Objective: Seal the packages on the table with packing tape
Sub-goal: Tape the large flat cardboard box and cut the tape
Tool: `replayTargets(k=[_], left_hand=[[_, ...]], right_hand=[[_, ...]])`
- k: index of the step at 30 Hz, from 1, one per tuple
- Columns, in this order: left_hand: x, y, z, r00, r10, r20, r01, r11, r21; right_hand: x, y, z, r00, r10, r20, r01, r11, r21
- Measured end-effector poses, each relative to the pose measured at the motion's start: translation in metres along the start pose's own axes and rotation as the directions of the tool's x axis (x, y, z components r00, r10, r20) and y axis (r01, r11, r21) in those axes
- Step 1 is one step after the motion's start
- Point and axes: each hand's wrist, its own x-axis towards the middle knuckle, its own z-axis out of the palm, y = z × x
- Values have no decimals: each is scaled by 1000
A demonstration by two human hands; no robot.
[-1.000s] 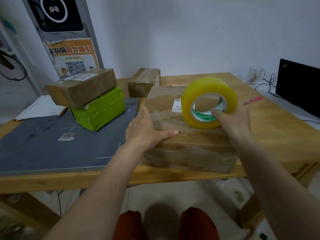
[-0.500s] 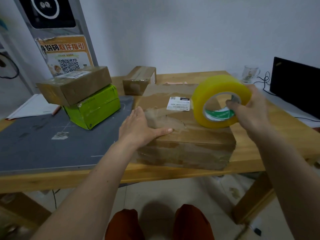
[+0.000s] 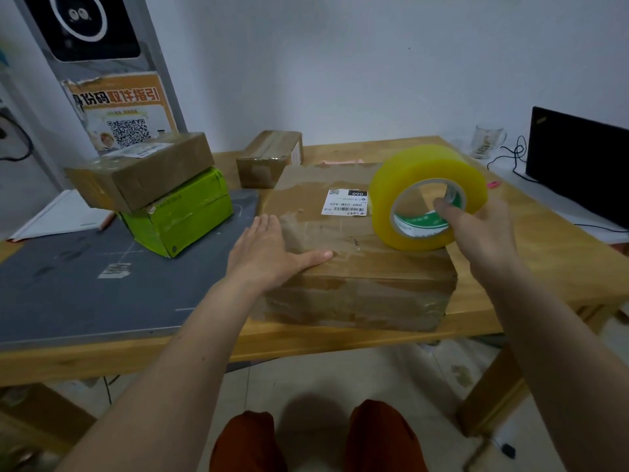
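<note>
Big cardboard box (image 3: pixel 354 267), frame ctr, is pressed flat by left hand (image 3: pixel 269 253), fingers straight. Yellow tape roll (image 3: pixel 425 195) is gripped by right hand (image 3: pixel 483 233) w/ thumb in core, held at box's right top.

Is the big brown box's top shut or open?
Shut: the big brown box has a flat, taped-over top, and the left hand rests on it.

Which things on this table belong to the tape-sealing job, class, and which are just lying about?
Part of the job:
tape roll, held by the right hand
big brown box, pressed flat by the left hand
brown box stacked on the green box
small brown box

Just lying about:
glass mug
black monitor
white papers
</note>
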Motion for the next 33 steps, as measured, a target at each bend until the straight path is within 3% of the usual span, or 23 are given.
replayTargets(k=[3,10,16,24,33], left_hand=[[0,2,-1,1000,-7,13,7,1000,-4],[-2,2,-1,1000,19,18,-20,999,28],[-3,1,1,999,39,3,-39,998,50],[-2,0,2,999,46,-19,-45,998,52],[-4,1,3,993,119,-24,-116,987,109]], right_hand=[[4,-1,-10,999,-32,-21,32,999,28],[-2,6,-15,991,85,-100,-61,973,223],[-16,13,-5,964,266,2,-246,888,388],[-6,-3,-23,995,94,33,-99,965,245],[-6,2,-22,998,57,15,-59,984,171]])
